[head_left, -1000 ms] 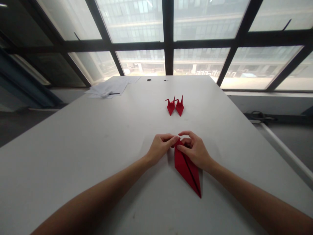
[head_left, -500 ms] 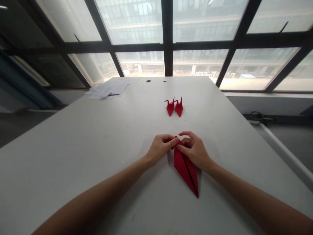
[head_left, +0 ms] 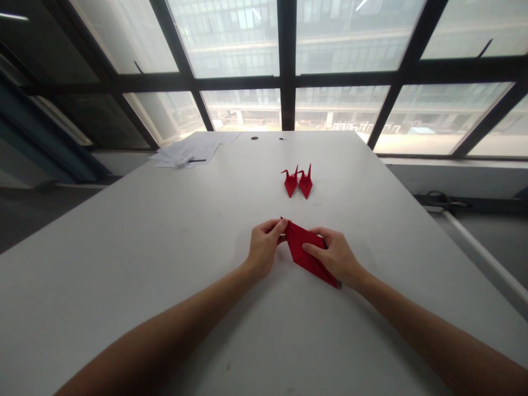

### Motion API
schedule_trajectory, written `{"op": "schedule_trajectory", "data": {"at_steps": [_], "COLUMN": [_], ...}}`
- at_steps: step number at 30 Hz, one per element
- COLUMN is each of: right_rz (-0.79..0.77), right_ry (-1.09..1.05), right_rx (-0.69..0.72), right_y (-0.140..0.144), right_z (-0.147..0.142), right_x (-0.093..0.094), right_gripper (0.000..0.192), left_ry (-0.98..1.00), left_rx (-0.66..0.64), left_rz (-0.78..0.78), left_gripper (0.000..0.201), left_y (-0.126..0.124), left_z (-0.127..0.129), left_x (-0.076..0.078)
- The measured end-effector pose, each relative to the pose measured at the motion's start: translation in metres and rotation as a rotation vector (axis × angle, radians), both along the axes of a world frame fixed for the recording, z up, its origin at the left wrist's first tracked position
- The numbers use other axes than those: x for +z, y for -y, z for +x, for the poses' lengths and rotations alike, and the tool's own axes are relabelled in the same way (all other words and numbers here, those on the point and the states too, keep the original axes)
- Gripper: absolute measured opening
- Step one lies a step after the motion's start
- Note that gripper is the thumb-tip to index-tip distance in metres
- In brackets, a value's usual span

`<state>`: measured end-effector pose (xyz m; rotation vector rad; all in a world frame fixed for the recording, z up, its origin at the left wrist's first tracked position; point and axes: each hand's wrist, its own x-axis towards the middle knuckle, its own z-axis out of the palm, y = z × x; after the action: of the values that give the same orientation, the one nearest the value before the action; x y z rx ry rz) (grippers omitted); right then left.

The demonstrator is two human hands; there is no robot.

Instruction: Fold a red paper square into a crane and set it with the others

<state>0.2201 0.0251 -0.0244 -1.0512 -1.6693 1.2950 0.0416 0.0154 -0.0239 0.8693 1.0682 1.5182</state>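
A folded piece of red paper (head_left: 301, 246), long and pointed, lies low over the white table (head_left: 165, 247) between my hands. My left hand (head_left: 263, 252) pinches its upper left tip. My right hand (head_left: 336, 257) holds its right side, thumb on top, and covers part of the lower point. Farther back, two finished red paper cranes (head_left: 298, 181) stand side by side on the table, apart from both hands.
A loose stack of white sheets with a dark pen (head_left: 187, 150) lies at the table's far left corner. Two small dark holes (head_left: 267, 138) sit near the far edge. Large dark-framed windows (head_left: 286, 60) stand behind the table. The floor drops away right of the table edge.
The red paper has turned from pointing toward me to lying slanted and lifted, its long point swung up to the right. Both hands shifted their hold on it. The cranes stayed put.
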Motion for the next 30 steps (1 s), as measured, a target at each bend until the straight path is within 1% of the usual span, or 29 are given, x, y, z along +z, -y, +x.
{"op": "schedule_trajectory", "data": {"at_steps": [2, 3, 5, 7, 8, 9, 13, 16, 18, 23, 27, 30], "right_rz": [-0.002, -0.004, -0.011, -0.019, -0.029, -0.042, -0.108, -0.121, -0.117, -0.109, -0.096, -0.087], "right_ry": [-0.005, -0.008, -0.019, -0.030, -0.032, -0.032, -0.043, -0.048, -0.038, -0.022, -0.002, 0.011], "right_rx": [0.001, -0.002, -0.018, -0.040, -0.046, -0.050, -0.022, 0.002, 0.009, 0.026, 0.051, 0.063], "right_y": [-0.0002, -0.0001, 0.0001, 0.0006, 0.0009, 0.0013, 0.0026, 0.0028, 0.0028, 0.0032, 0.0036, 0.0033], "right_z": [0.0000, 0.0001, 0.0004, 0.0007, 0.0009, 0.0010, 0.0008, 0.0002, -0.0001, -0.0005, -0.0002, -0.0002], "right_x": [-0.0002, -0.0001, 0.0001, 0.0003, 0.0003, 0.0003, 0.0002, 0.0000, 0.0000, 0.0022, 0.0066, 0.0087], "right_gripper": [0.029, 0.029, 0.029, 0.029, 0.030, 0.031, 0.036, 0.037, 0.037, 0.035, 0.034, 0.033], "left_ry": [0.014, 0.017, -0.008, -0.080, -0.118, -0.146, -0.162, -0.171, -0.162, -0.054, 0.019, 0.008], "left_rx": [-0.002, -0.031, -0.166, -0.318, -0.361, -0.377, -0.347, -0.331, -0.296, -0.241, -0.156, -0.165], "left_rz": [-0.005, -0.013, -0.039, -0.065, -0.074, -0.078, -0.092, -0.103, -0.105, -0.107, -0.123, -0.121], "left_gripper": [0.031, 0.033, 0.038, 0.041, 0.040, 0.040, 0.043, 0.047, 0.049, 0.056, 0.057, 0.056], "left_y": [0.0004, 0.0005, 0.0011, 0.0022, 0.0029, 0.0037, 0.0057, 0.0049, 0.0036, -0.0004, -0.0021, -0.0017], "left_z": [-0.0005, -0.0010, -0.0024, -0.0040, -0.0047, -0.0053, -0.0056, -0.0045, -0.0036, -0.0020, -0.0026, -0.0042], "left_x": [0.0011, 0.0018, 0.0029, 0.0033, 0.0032, 0.0030, 0.0021, 0.0025, 0.0027, 0.0012, 0.0010, 0.0016]}}
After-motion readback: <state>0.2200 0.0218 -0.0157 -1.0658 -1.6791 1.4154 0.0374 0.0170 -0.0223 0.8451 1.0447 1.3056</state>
